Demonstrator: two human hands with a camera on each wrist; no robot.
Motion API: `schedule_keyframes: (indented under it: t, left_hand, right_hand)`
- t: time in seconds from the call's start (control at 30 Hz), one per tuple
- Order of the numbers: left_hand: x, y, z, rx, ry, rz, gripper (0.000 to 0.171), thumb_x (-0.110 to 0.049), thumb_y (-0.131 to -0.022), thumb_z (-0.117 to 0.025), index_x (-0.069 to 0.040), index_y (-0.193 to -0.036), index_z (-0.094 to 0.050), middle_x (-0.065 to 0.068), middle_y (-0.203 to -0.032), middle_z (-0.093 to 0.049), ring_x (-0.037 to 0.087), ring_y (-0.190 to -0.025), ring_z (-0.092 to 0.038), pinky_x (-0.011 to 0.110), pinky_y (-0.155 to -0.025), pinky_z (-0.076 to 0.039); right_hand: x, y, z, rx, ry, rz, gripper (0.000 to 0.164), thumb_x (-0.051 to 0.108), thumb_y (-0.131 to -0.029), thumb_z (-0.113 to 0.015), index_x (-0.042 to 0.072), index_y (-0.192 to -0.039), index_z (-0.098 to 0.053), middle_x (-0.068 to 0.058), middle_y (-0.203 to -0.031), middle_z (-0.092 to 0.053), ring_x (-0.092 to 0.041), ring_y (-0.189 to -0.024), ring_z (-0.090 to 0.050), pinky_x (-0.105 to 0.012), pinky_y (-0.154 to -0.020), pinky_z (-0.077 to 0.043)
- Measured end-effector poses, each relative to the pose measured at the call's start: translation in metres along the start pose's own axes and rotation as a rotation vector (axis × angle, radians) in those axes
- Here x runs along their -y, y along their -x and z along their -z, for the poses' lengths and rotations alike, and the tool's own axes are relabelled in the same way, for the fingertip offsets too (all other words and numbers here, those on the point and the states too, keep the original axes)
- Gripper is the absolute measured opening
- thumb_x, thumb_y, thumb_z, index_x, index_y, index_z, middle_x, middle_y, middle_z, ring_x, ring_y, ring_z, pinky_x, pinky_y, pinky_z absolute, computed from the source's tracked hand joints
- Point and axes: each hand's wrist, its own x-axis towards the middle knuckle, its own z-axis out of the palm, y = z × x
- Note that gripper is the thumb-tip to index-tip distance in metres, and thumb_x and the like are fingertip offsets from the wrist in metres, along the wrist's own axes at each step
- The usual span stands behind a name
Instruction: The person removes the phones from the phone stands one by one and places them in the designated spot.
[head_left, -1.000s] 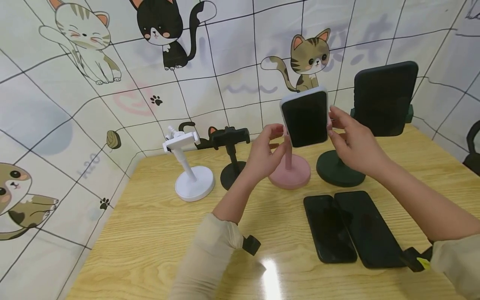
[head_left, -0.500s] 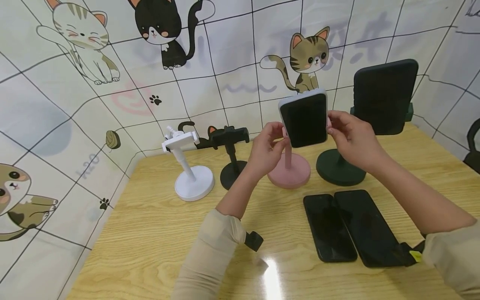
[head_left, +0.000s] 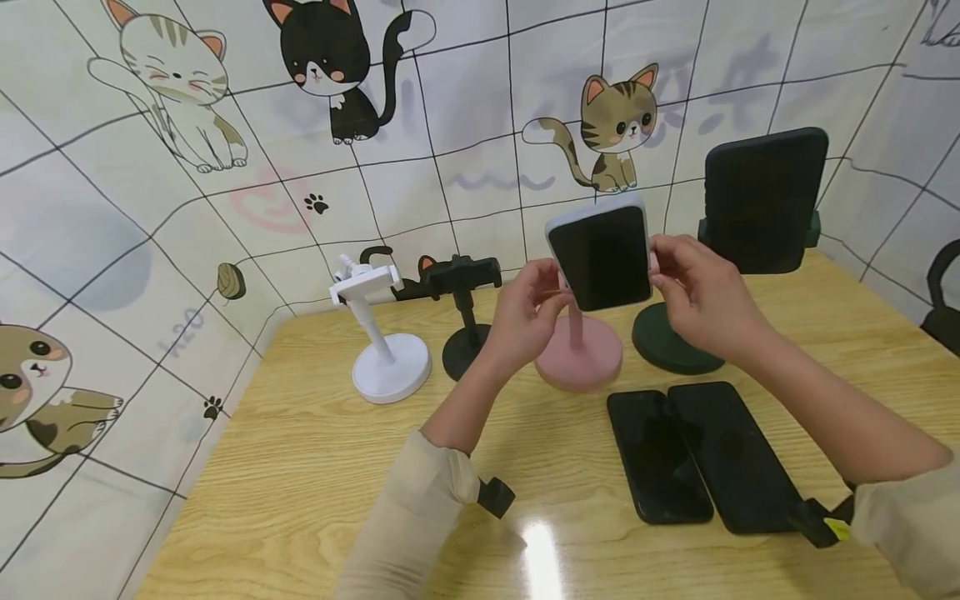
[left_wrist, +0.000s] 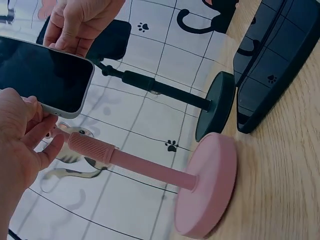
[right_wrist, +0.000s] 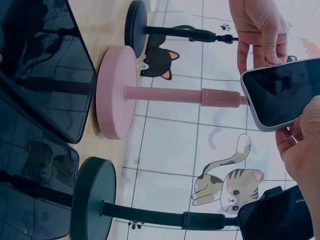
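Though unclear headside, wristside: pink collar (left_wrist: 92, 148).

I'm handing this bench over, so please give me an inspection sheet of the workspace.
Surface: wood-grain table, light glare at the near side.
Phone in hand: pale-edged phone, screen dark, at the pink stand.
Other phones: dark phone on the green stand; smaller black phone and larger black phone flat, side by side.
Other stands: white stand and black stand, upright, no phone.
Clutter: black object at the right edge, cut off, unidentifiable.
Left hand: pinches the pink holder, phone's left edge.
Right hand: pinches the pink holder, phone's right edge.
Cables: nothing seen.
Surroundings: white cat-patterned backdrop.
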Motion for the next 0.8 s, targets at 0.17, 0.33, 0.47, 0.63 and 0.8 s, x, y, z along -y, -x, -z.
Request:
schedule_keyframes:
  t: [0.17,0.33,0.47,0.63,0.8]
  left_hand:
    - [0.000,0.010,0.007,-0.010,-0.031,-0.056,0.023,0.002,-0.086,-0.056,0.002,-0.109,-0.054,0.012,-0.101,-0.060,0.016,-0.095,-0.060,0.021,-0.084,-0.045]
    - [-0.010,0.029,0.016,-0.022,-0.056,-0.151,0.021,0.002,-0.082,-0.061,0.003,-0.103,-0.058,0.012,-0.096,-0.063,0.015,-0.091,-0.062,0.023,-0.082,-0.047]
    - [-0.017,0.044,0.023,-0.024,-0.074,-0.243,0.024,0.003,-0.079,-0.064,0.005,-0.102,-0.059,0.013,-0.092,-0.065,0.017,-0.089,-0.064,0.024,-0.076,-0.049]
    - [-0.020,0.060,0.031,-0.029,-0.065,-0.341,0.025,0.006,-0.075,-0.067,0.008,-0.099,-0.060,0.016,-0.089,-0.066,0.019,-0.085,-0.065,0.028,-0.078,-0.049]
    - [-0.019,0.069,0.035,-0.034,-0.073,-0.438,0.024,0.007,-0.071,-0.070,0.007,-0.093,-0.060,0.015,-0.082,-0.066,0.020,-0.081,-0.066,0.029,-0.076,-0.050]
  right_hand:
    - [0.010,0.008,0.000,-0.034,-0.041,0.032,0.033,-0.012,-0.080,-0.056,-0.007,-0.113,-0.052,-0.015,-0.097,-0.056,-0.008,-0.082,-0.049,0.000,-0.079,-0.032]
    - [0.023,0.015,0.001,-0.054,-0.136,0.097,0.038,-0.021,-0.073,-0.057,-0.009,-0.109,-0.053,-0.012,-0.093,-0.056,0.002,-0.081,-0.046,-0.003,-0.078,-0.037]
    - [0.031,0.022,0.001,-0.051,-0.200,0.158,0.035,-0.018,-0.075,-0.058,-0.009,-0.109,-0.054,-0.010,-0.093,-0.057,-0.001,-0.081,-0.050,-0.006,-0.078,-0.040]
    - [0.038,0.029,-0.003,-0.043,-0.306,0.227,0.026,0.003,-0.086,-0.055,-0.010,-0.108,-0.055,-0.008,-0.093,-0.057,-0.005,-0.083,-0.053,-0.009,-0.079,-0.042]
    - [0.041,0.034,-0.008,-0.040,-0.387,0.252,0.031,0.015,-0.088,-0.054,-0.010,-0.106,-0.055,-0.006,-0.092,-0.055,-0.007,-0.082,-0.051,-0.011,-0.079,-0.043]
